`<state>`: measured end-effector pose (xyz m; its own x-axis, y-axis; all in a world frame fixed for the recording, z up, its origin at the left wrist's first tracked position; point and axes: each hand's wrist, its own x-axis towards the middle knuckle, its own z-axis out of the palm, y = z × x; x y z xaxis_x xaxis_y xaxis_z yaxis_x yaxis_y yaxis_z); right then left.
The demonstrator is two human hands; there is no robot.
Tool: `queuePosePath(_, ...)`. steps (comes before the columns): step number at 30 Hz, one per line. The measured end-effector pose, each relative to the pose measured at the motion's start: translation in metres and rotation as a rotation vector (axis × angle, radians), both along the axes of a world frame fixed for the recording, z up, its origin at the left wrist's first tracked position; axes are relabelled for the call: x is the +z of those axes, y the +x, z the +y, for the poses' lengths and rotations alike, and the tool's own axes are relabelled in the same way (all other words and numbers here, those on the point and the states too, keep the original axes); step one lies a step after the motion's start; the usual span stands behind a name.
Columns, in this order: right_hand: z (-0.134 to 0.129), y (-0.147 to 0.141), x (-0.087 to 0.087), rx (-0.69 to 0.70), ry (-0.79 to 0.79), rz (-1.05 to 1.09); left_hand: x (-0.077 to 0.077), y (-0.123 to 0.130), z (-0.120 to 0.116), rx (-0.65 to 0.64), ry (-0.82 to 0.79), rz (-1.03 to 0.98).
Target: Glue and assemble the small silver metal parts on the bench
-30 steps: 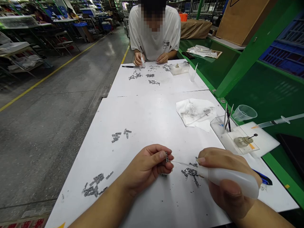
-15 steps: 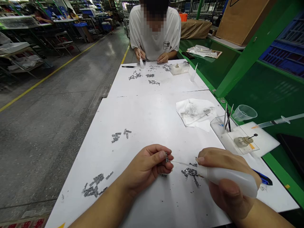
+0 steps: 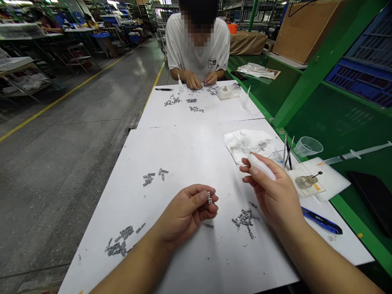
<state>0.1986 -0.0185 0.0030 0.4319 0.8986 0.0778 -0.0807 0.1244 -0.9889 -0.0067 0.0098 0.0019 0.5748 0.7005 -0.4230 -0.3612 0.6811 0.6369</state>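
Between thumb and fingers, my left hand (image 3: 186,212) pinches a small metal part (image 3: 210,197) above the white table (image 3: 183,151). My right hand (image 3: 275,190) is closed round a white squeeze bottle (image 3: 261,166), off to the right and near the stained cloth; its thin nozzle cannot be made out here. Similar metal parts lie in a pile (image 3: 245,218) between my hands, with a single metal part (image 3: 209,226) by my left hand. Another pile (image 3: 119,241) is left of my left forearm, and a smaller group (image 3: 149,179) lies farther up the table.
A stained white cloth (image 3: 241,141) lies beyond my right hand. Tweezers (image 3: 288,149), a small glass jar (image 3: 306,181), a clear cup (image 3: 309,146) and a syringe (image 3: 352,155) are at the right edge. A blue utility knife (image 3: 321,220) lies beside my right forearm. A co-worker (image 3: 197,53) sits opposite.
My right hand has drawn the squeeze bottle away from the metal part and up toward the cloth. My left hand keeps its part. The co-worker has put down a bottle.
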Motion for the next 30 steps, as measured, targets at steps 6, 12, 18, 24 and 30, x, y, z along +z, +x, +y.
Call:
queuePosePath(6, 0.008, 0.0, -0.005, 0.077, -0.138, -0.535, 0.002, -0.001, 0.0, 0.022, 0.016, -0.023)
queuePosePath(12, 0.013, -0.004, -0.01, 0.16, -0.295, -0.801, 0.002, -0.002, 0.0, 0.044, 0.034, -0.037)
queuePosePath(18, 0.006, -0.004, -0.01, 0.037, -0.175, -0.872, 0.004, -0.004, 0.002, 0.085, 0.044, -0.045)
queuePosePath(24, -0.017, -0.018, 0.003, 0.228, 0.204, -0.925, 0.004, -0.009, 0.008, 0.166, 0.071, -0.072)
queuePosePath(30, -0.026, -0.042, -0.004, 0.804, 0.025, -1.062, 0.002, -0.009, 0.009, 0.282, 0.042, -0.092)
